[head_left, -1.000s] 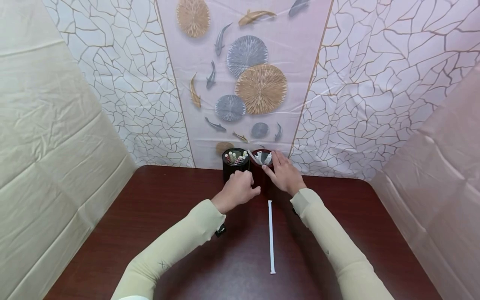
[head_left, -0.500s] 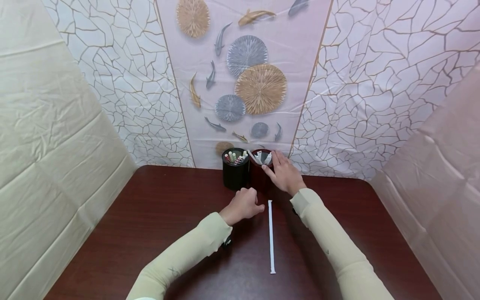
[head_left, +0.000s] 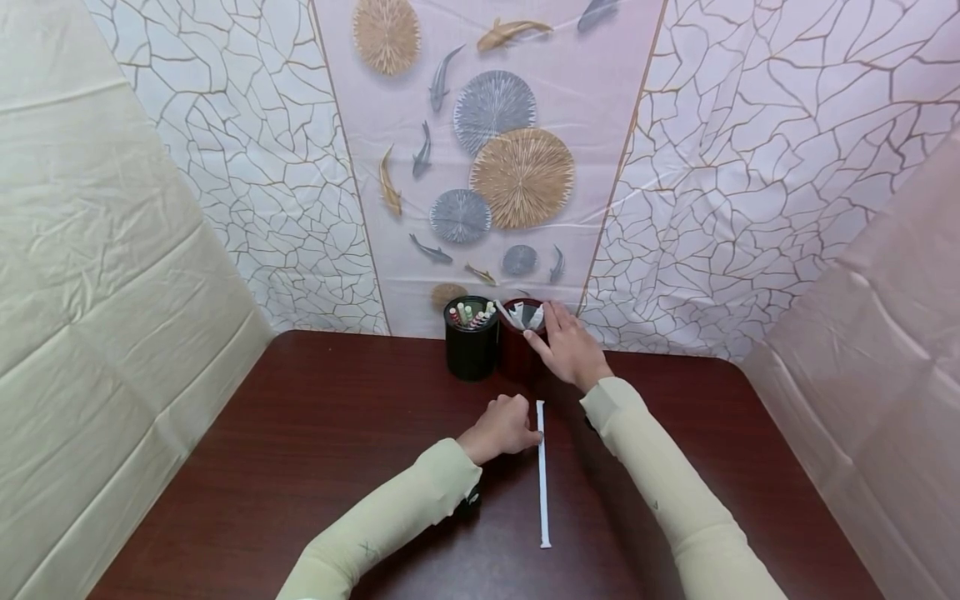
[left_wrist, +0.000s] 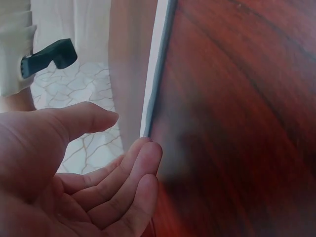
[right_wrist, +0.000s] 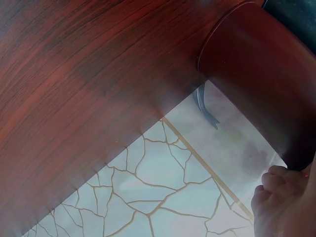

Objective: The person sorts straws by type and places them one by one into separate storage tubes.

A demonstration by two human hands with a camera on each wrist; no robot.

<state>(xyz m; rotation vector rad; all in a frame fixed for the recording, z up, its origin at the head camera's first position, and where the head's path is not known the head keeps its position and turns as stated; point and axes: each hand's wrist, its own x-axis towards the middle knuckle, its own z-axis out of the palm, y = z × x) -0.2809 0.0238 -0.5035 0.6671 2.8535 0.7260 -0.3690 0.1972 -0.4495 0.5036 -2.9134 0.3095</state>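
Note:
A white paper-wrapped straw (head_left: pixel 543 500) lies lengthwise on the table. My left hand (head_left: pixel 501 427) is low at its far part, the thumb tip overlapping the straw in the head view. In the left wrist view, the thumb of this hand (left_wrist: pixel 94 163) is apart from the loosely bent fingers, and the straw (left_wrist: pixel 156 64) runs up from the fingertips. At the back, my right hand (head_left: pixel 572 346) rests against the dark red cup (head_left: pixel 517 354), its thumb at the rim and fingers extended along the right side. White wrapped pieces (head_left: pixel 517 313) stand in that cup.
A black cup (head_left: pixel 470 354) with several striped and pale paper straws (head_left: pixel 467 315) stands left of the red cup. Both are near the table's (head_left: pixel 337 392) back edge, before a patterned cloth backdrop (head_left: pixel 465 167). Plain cloth walls (head_left: pixel 97 250) hang at the sides.
My left hand has moved from in front of the black cup toward me and rightward, down to the wrapped straw. The right hand stays at the red cup.

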